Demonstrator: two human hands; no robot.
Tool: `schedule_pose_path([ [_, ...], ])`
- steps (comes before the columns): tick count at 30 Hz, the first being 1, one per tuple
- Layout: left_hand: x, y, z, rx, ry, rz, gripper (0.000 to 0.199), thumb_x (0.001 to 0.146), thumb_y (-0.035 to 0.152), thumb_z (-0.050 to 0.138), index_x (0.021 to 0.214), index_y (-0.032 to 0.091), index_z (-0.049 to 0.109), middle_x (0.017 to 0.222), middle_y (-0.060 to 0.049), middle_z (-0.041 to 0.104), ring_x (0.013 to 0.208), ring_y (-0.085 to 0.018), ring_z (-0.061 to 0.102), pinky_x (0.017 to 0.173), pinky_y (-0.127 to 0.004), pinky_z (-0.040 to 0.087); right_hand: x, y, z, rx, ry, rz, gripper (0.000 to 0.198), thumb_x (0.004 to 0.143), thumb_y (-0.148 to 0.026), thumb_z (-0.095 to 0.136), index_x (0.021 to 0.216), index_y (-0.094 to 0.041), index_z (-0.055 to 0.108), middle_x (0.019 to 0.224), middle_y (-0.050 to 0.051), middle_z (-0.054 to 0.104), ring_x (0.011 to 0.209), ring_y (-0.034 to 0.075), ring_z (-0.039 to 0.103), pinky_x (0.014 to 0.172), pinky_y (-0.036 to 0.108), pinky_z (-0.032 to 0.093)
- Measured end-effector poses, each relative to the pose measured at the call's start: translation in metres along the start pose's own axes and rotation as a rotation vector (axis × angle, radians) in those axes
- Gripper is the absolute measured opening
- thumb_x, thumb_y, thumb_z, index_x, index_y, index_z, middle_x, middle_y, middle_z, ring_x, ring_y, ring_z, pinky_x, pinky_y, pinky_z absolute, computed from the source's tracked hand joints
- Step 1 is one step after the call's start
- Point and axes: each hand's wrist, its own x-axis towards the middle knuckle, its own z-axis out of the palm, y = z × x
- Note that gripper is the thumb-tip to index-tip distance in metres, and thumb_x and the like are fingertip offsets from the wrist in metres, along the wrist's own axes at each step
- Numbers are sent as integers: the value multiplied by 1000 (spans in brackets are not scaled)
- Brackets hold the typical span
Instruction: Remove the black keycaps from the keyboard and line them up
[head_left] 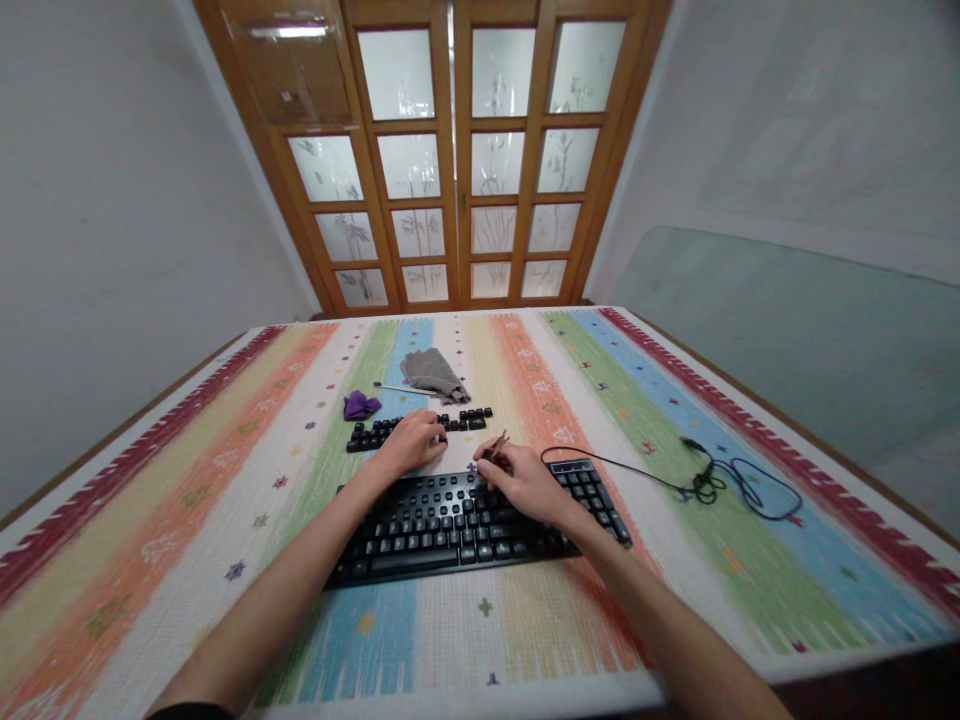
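Note:
A black keyboard (pixel 450 530) lies across the cloth in front of me, with bare key spots along its upper rows. Above those rows my right hand (pixel 517 480) pinches a thin brownish tool (pixel 501 442), seemingly tweezers; a small dark piece shows by the fingertips, too small to name for sure. My left hand (pixel 414 442) rests just beyond the keyboard's back edge, fingers curled together beside the loose black keycaps (pixel 367 436). Whether a keycap is between those fingers is hidden. The keycaps stand in rows behind the keyboard, partly covered by this hand.
Behind the keycaps lie a crumpled purple cloth (pixel 361 405), a grey cloth (pixel 435 374) and a thin light stick (pixel 405 389) with a dark end. The keyboard's cable (pixel 709 485) lies coiled at the right. A striped tablecloth (pixel 255 500) covers the table.

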Motion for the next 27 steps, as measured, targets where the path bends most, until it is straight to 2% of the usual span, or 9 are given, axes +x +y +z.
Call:
schedule_pose_path([
  [12, 5, -2, 0, 147, -9, -24, 15, 83, 18, 58, 82, 15, 73, 80, -9, 59, 87, -25, 53, 79, -36, 42, -2, -3, -1, 15, -20, 16, 13, 90, -26, 53, 91, -16, 61, 69, 0, 61, 62, 16, 60, 62, 27, 47],
  [27, 3, -2, 0, 120, 14, -37, 12, 82, 17, 59, 85, 15, 70, 80, -8, 58, 88, -25, 53, 79, -36, 41, -9, -21, -9, -90, -100, -25, 12, 92, -25, 52, 93, -17, 61, 72, 1, 61, 63, 15, 58, 64, 27, 44],
])
